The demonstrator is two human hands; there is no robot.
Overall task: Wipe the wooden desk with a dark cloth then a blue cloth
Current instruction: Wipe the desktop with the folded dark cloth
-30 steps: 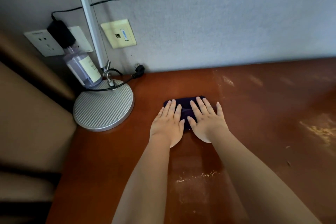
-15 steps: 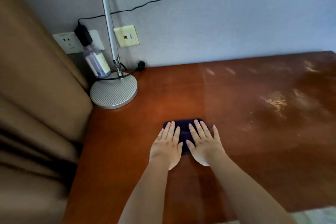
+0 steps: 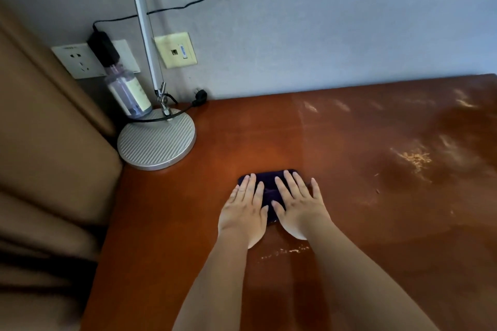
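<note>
The dark cloth (image 3: 269, 183) lies bunched on the reddish-brown wooden desk (image 3: 349, 223), left of the middle. My left hand (image 3: 243, 209) and my right hand (image 3: 298, 207) lie side by side, palms down with fingers spread, pressing on it. They cover most of the cloth; only its far edge and a strip between the hands show. A thin line of pale crumbs (image 3: 285, 251) lies just behind my wrists. Dusty pale smears (image 3: 414, 158) mark the desk's right part. No blue cloth is in view.
A desk lamp with a round ribbed grey base (image 3: 156, 142) and slanted pole stands at the back left corner. A clear bottle (image 3: 129, 94) stands behind it, under wall sockets with a black adapter and cable. Brown upholstery (image 3: 53, 169) borders the desk's left edge.
Both hands have slid the dark cloth toward me, away from the wall and the lamp base. The crumb line now lies closer to my wrists.
</note>
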